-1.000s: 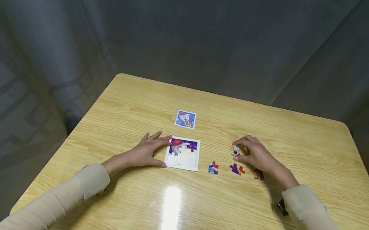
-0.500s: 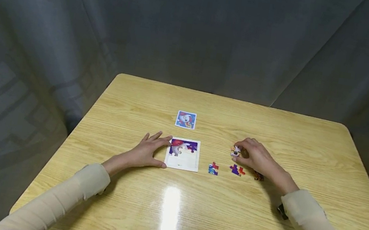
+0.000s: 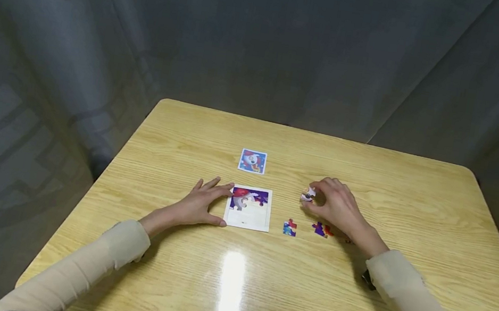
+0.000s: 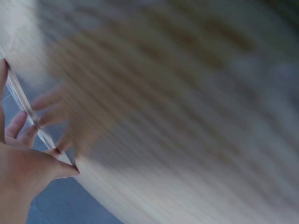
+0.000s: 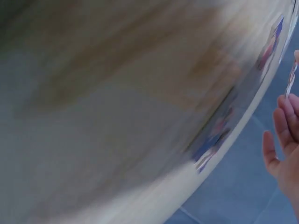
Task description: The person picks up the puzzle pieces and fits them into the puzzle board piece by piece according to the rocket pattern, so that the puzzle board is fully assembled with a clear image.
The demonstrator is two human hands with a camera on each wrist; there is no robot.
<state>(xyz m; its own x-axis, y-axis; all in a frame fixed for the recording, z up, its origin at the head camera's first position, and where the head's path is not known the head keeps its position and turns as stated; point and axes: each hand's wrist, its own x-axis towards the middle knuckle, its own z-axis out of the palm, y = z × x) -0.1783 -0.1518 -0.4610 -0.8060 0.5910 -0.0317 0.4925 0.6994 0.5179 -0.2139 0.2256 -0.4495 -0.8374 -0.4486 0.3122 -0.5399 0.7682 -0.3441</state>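
Note:
My left hand [image 3: 197, 205] steadies the white puzzle board [image 3: 246, 225]; the thumb and spread fingers touch its left edge near the corners. A few joined pieces with a red, grey and purple picture [image 3: 241, 193] lie in the board's upper part. To the right, my right hand [image 3: 338, 203] pinches a white puzzle piece [image 3: 308, 194] with a dark spot between thumb and fingertips, raised off the table in the right wrist view. Below it lie a blue-and-red puzzle piece [image 3: 289, 228] and a purple-and-red puzzle piece [image 3: 321, 230]. Another dark piece is mostly hidden under the right wrist.
A small picture card [image 3: 252, 161] lies behind the board, with a white character in a red hat on blue. The wooden table [image 3: 174, 273] has a bright reflection in front of the board. Grey curtains [image 3: 275, 46] hang behind and at the sides.
My right hand has lifted the white puzzle piece and moved left with it, toward the board. The left hand has stayed at the board's edge.

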